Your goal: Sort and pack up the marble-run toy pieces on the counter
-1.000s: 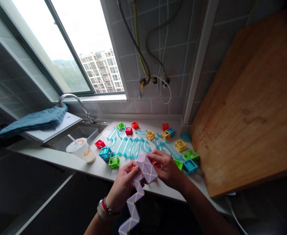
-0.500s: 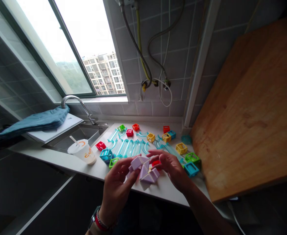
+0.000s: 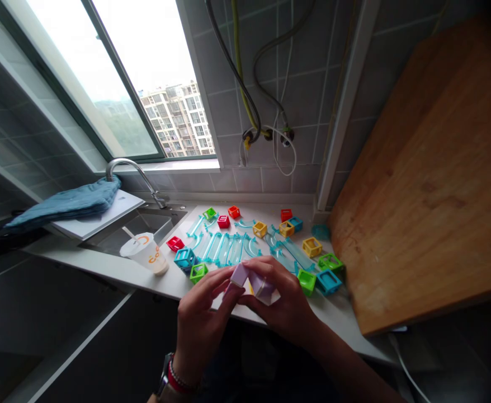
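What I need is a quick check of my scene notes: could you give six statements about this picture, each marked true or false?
1. The left hand and the right hand both hold the lilac toy. True.
2. The two hands are stretched wide apart. False: they are close together at the toy.
3. A straw sticks out of the white cup. True.
4. The white cup lies on its side. False: it stands upright on the counter.
5. A red band is on the left wrist. True.
6. Every cube-shaped frame in view is green. False: there are others, such as a red frame and a yellow frame.
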Demonstrator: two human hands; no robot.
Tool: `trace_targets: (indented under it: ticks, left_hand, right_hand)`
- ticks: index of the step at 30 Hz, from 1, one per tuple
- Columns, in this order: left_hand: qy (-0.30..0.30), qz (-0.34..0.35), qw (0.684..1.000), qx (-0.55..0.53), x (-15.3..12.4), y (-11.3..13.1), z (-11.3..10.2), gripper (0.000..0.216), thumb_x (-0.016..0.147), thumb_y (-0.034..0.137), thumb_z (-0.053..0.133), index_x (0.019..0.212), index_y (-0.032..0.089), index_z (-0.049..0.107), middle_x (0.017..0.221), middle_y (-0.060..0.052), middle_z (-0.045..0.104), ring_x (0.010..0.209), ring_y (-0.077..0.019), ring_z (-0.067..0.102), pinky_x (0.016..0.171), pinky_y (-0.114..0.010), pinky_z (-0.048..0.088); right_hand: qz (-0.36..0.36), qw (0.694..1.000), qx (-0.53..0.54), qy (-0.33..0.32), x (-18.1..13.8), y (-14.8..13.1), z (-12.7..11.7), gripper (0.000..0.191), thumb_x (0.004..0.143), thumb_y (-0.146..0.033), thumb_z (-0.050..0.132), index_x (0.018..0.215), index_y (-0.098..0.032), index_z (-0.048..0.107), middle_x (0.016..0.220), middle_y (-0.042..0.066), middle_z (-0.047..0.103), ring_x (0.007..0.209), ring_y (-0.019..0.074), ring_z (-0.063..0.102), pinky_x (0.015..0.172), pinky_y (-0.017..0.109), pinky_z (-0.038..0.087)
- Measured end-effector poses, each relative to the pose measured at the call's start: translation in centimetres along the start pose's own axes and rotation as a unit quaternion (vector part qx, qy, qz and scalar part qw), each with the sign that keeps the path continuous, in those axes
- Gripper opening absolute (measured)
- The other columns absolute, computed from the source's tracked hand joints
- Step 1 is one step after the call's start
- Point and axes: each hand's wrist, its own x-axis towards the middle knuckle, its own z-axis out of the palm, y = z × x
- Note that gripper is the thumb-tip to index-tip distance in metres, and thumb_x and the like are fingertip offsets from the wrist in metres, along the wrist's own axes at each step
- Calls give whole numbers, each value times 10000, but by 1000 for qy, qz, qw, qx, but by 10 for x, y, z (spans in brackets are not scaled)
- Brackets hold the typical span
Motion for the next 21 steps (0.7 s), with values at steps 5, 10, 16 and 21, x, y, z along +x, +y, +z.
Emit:
trace_targets:
  ticks: [5,10,16,21]
  left_hand:
    - [-88,-100,985,-114,2,-19,7,578,740,257,915,1275,228,698,1309,-132,728,1248,-341,672,1016,-419,583]
    - [-33,-81,996,25,-4,-22,16,383,789,309,874,1153,234,779,1156,-105,783,1074,-330,741,928,-378,588]
    - [33,-22,994,104,-5,-22,17,452,785,316,876,1225,285,773,1152,-78,791,952,-283,756,825,-313,583]
    - [-44,-71,996,41,6,-19,9,449,893,383,778,1301,221,682,988,-82,788,735,-207,729,683,-284,566]
  right_hand:
    - [44,994,-26,98,1,16,-2,374,889,-244,758,1251,-300,681,1163,68,709,1045,266,684,932,399,551]
    - [136,984,46,109,0,27,-3,503,862,-346,811,1331,-295,635,1215,82,706,1005,263,702,884,385,572]
    - [186,963,194,28,3,37,-11,813,765,-379,911,1450,-283,483,1182,81,701,1006,256,708,879,375,583]
    - [174,942,285,-39,5,44,-16,869,727,-380,943,1462,-307,486,1380,109,628,1202,281,655,982,408,556]
